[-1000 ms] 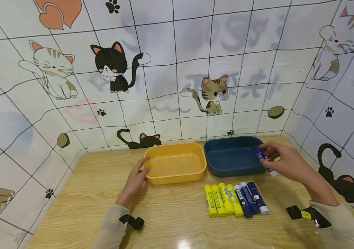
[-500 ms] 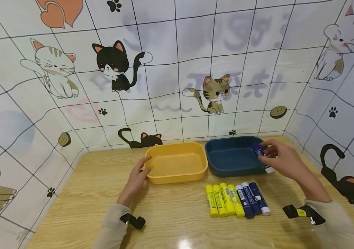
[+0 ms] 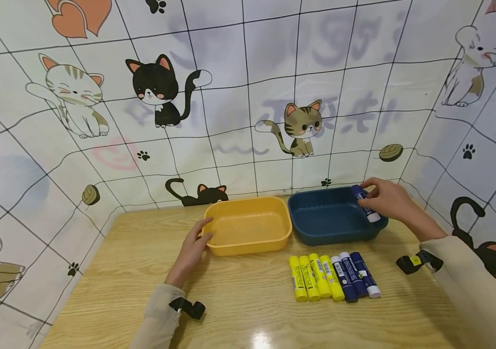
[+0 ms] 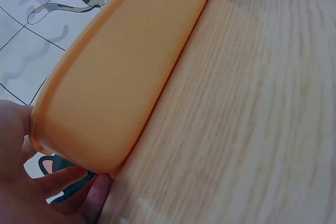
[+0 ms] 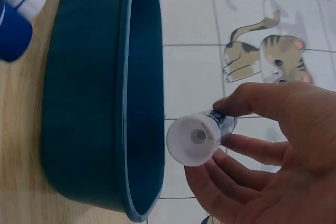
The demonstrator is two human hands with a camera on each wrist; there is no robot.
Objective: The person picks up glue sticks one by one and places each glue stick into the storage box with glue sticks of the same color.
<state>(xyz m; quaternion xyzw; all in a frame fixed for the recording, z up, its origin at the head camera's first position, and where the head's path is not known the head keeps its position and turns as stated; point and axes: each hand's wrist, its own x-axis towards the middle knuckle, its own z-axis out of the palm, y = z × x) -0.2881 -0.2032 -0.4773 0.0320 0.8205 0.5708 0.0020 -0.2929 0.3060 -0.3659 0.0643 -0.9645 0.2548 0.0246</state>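
My right hand (image 3: 389, 198) pinches a dark blue glue stick (image 3: 364, 203) with a white end, held tilted over the right side of the dark blue tray (image 3: 335, 238). In the right wrist view the glue stick's white end (image 5: 191, 140) faces the camera, between thumb and fingers, beside the tray's rim. My left hand (image 3: 192, 249) grips the left end of a yellow tray (image 3: 248, 249). The left wrist view has its fingers (image 4: 58, 182) around that tray's end, some low near the table.
In front of the blue tray lies a row of glue sticks, several yellow (image 3: 315, 278) and three dark blue (image 3: 354, 276). Both trays stand side by side on a wooden table (image 3: 230, 300), against a cat-patterned wall covering (image 3: 230, 121).
My right hand has carried the glue stick up and back, from the blue tray's front right corner to over its right side. My left hand stays at the yellow tray.
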